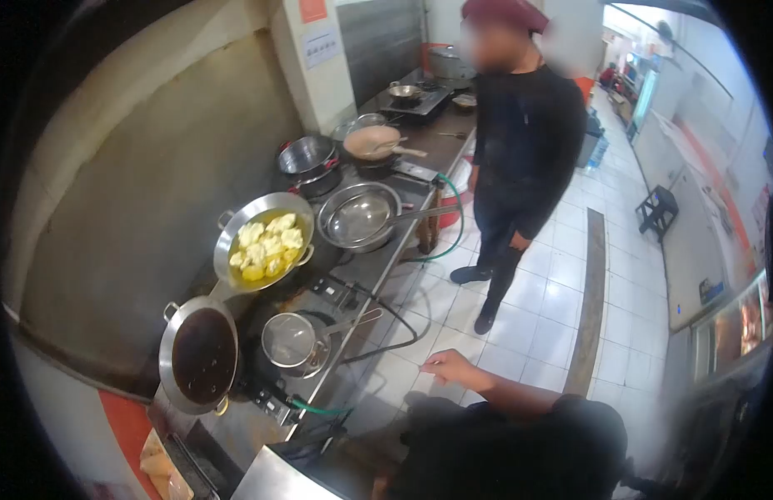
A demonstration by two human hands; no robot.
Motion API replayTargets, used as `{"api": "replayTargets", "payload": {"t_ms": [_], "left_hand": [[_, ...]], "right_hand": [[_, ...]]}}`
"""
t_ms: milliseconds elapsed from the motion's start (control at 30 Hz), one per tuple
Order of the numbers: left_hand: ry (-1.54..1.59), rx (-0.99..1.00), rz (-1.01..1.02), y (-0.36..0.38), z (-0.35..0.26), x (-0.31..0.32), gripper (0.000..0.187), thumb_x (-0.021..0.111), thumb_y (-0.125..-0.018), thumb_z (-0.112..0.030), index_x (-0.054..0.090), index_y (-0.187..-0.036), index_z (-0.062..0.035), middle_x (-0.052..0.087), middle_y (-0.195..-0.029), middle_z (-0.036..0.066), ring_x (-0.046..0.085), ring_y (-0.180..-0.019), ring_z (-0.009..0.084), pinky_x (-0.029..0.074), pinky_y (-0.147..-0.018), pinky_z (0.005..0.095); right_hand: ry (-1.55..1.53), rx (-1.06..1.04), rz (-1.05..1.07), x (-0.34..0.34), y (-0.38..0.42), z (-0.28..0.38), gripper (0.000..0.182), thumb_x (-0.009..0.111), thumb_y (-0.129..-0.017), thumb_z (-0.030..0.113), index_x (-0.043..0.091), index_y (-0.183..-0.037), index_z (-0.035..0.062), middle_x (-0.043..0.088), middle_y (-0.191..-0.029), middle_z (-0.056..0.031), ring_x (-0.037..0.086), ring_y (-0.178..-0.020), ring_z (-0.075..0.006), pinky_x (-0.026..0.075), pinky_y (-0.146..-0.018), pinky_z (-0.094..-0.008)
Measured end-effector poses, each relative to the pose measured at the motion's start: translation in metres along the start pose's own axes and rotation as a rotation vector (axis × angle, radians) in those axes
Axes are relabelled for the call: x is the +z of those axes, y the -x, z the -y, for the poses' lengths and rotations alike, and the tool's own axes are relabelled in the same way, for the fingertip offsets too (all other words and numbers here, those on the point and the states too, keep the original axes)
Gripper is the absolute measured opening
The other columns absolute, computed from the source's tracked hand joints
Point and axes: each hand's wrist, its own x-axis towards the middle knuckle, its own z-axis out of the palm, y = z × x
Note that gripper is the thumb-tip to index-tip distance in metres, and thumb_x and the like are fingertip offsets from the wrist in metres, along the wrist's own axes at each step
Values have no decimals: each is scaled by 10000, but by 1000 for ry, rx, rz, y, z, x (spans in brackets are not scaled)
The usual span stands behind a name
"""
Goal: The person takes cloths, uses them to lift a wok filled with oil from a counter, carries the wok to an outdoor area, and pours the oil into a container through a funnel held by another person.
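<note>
My right hand [449, 367] hovers over the white floor tiles beside the stove counter [378, 275], fingers loosely apart, holding nothing. Nearest to it is a small lidded saucepan [291, 340] on a burner. Only a small patch of what may be my left hand [378, 485] shows at the bottom edge, by my dark shirt. Left of the saucepan stands a wok of dark liquid [199, 354]. Further along, a steel wok [266, 242] holds yellow pieces in oil.
A person in dark clothes and a maroon cap [520, 150] stands in the aisle by the counter. On the counter are an empty steel pan [359, 217], a steel pot [307, 157] and a pan of beige sauce [371, 142]. A green hose [453, 217] loops down. A stool [657, 208] stands at the far right.
</note>
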Motion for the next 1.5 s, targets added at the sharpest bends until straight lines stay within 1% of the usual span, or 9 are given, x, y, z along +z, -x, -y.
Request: {"api": "replayTargets", "payload": {"t_ms": [300, 367, 567, 833, 1000, 1100, 1200, 1333, 1500], "left_hand": [[-305, -102, 230, -26, -62, 58, 265, 574, -817, -251, 709, -974, -85, 698, -910, 179, 672, -871, 338, 522, -771, 413], [-387, -68, 281, -44, -93, 82, 264, 575, -814, -260, 713, -958, -86, 698, -907, 178, 672, -873, 338, 523, -770, 417], [-665, 141, 459, -91, -211, 211, 268, 576, -807, -287, 724, -908, -87, 698, -900, 176, 673, -878, 340, 525, -768, 428], [-1287, 687, 709, -150, -341, 384, 288, 577, -797, -323, 739, -841, -88, 699, -890, 173, 673, -885, 342, 528, -764, 442], [-969, 378, 609, -169, -448, 482, 338, 516, -791, -294, 729, -907, -58, 679, -971, 210, 653, -959, 357, 507, -834, 456], [-1205, 944, 781, -206, -479, 540, 343, 492, -807, -293, 726, -934, -77, 671, -1009, 209, 642, -983, 353, 493, -866, 458], [-1057, 528, 733, -197, -533, 587, 293, 513, -845, -264, 714, -984, -103, 676, -1026, 176, 642, -989, 330, 496, -869, 428], [-1324, 1189, 1118, -240, -588, 650, 287, 514, -841, -282, 706, -961, -106, 677, -992, 158, 636, -948, 351, 487, -854, 469], [-1434, 1032, 1402, -285, -695, 730, 232, 528, -859, -272, 665, -976, -126, 659, -934, 129, 634, -831, 325, 486, -727, 474]], "right_hand": [[-57, -202, -186, -125, 104, -11, 369, 641, -891, 358, 683, -860, -7, 648, -691, -61, 561, -590, -114, 434, -575, -245], [-29, 159, -308, -174, 142, -6, 312, 671, -872, 306, 682, -866, -5, 661, -724, -55, 584, -639, -117, 439, -601, -244], [-209, -296, -828, -325, 277, -91, 253, 728, -829, 239, 682, -867, -8, 653, -716, -70, 581, -588, -127, 455, -608, -255], [-493, -110, -1397, -468, 484, -141, 329, 664, -869, 284, 630, -653, 38, 603, -619, -44, 538, -511, -115, 387, -503, -243], [-505, -225, -1494, -511, 510, -191, 440, 671, -842, 67, 504, -1234, -42, 669, -1081, -170, 648, -865, -179, 531, -722, -281], [-804, -221, -1474, -527, 505, -217, 389, 671, -838, 60, 541, -1197, -16, 676, -1071, -140, 646, -903, -176, 548, -682, -287], [-893, -141, -1518, -552, 503, -218, 348, 653, -857, 68, 555, -1176, -32, 679, -1045, -140, 656, -805, -182, 552, -666, -292], [-795, 58, -1640, -595, 504, -256, 344, 695, -850, 195, 619, -1105, -22, 686, -970, -97, 644, -806, -154, 532, -726, -280], [-787, -8, -1940, -617, 553, -194, 377, 665, -881, 218, 602, -1179, -4, 661, -1038, -93, 630, -871, -151, 502, -791, -275]]}}
